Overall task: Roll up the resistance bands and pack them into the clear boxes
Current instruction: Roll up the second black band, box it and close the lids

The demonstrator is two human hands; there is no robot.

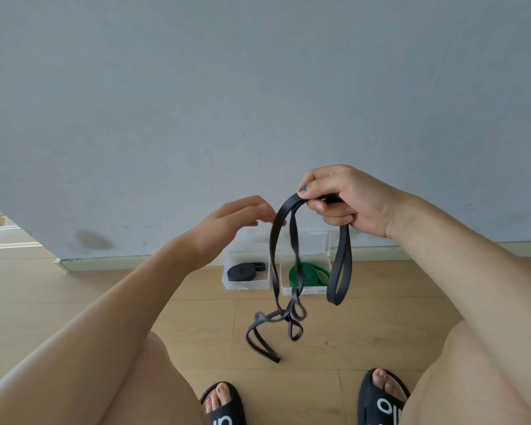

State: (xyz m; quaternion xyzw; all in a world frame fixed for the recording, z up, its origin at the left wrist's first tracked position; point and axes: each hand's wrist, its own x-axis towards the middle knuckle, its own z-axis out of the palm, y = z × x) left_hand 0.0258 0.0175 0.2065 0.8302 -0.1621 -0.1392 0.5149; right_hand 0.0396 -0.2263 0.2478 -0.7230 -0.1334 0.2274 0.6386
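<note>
Tangled dark band (339,268) dangles; black (242,273), green (304,274) rolls seemingly boxed.

I count three resistance bands, a dark grey one (288,271) dangling, a black one (245,272) coiled and a green one (310,273) bundled, two clear boxes, left (231,282) and right (307,290), two hands, left (227,222) and right (341,200), and two black slides, left (224,403) and right (380,400).

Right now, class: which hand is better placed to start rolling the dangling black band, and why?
The left hand. It is open, holds nothing and hovers beside the tangled black band. The right hand grips the band's top, so it probably serves better as the anchor.
</note>
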